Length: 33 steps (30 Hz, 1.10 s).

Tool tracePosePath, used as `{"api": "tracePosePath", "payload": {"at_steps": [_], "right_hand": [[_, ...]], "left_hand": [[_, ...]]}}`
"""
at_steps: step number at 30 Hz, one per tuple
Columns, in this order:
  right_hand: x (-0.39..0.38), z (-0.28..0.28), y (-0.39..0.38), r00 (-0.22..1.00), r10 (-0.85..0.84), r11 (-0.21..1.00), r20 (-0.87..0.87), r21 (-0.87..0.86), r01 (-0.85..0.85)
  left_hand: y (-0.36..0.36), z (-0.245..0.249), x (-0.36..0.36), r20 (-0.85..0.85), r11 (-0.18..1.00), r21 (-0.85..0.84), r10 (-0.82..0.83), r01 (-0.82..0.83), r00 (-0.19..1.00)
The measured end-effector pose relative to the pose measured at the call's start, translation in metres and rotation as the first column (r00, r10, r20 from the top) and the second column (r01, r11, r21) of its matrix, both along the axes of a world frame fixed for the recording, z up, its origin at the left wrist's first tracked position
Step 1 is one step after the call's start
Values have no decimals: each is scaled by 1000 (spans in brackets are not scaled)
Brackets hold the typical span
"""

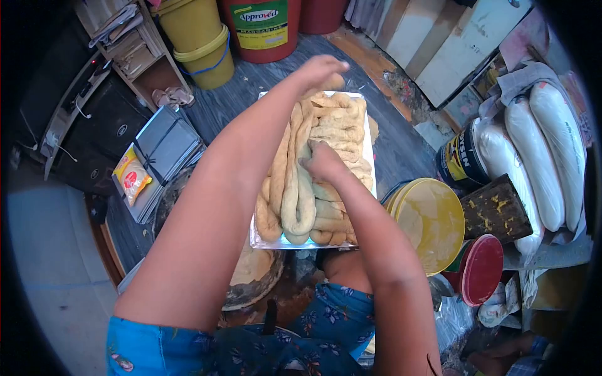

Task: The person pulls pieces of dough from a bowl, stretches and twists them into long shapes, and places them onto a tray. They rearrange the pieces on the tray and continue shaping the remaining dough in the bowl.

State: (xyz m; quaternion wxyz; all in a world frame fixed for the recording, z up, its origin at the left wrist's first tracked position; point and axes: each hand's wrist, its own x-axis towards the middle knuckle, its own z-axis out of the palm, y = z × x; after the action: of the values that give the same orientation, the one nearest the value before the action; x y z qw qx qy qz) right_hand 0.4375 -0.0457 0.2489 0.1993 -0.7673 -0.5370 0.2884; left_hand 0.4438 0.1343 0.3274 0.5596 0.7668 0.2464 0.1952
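Note:
Long, soft ropes of pale dough (298, 200) lie folded and packed side by side on a shiny metal tray (370, 144) in front of me. My right hand (325, 164) is on the middle of the dough, its thumb and fingers closed on one of the strips. Above the far end of the tray is my left hand (318, 73), fingers stretched out to the right. A rounded tan lump (335, 82), which looks like dough, shows just under those fingers. The left forearm hides part of the tray's left side.
Below the tray sits a wide basin (251, 269) with pale dough or flour. Yellow buckets (433, 225) and a red-lidded bucket (481, 269) stand at right, near white plastic-wrapped rolls (557, 156). A stack of trays (166, 141) carries a yellow packet (132, 176) at left. A margarine bucket (260, 31) stands behind.

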Motion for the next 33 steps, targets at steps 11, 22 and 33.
{"api": "tracePosePath", "payload": {"at_steps": [11, 22, 33], "right_hand": [[31, 27, -4, 907, -386, 903, 168, 272, 334], [50, -17, 11, 856, -459, 880, 239, 251, 402], [21, 7, 21, 911, -329, 941, 250, 174, 292]], "left_hand": [[31, -74, -40, -400, 775, 578, -2, 254, 917], [36, -95, -21, -53, 771, 622, 219, -140, 974], [20, -94, -57, -292, 614, 780, 191, 118, 937]]}}
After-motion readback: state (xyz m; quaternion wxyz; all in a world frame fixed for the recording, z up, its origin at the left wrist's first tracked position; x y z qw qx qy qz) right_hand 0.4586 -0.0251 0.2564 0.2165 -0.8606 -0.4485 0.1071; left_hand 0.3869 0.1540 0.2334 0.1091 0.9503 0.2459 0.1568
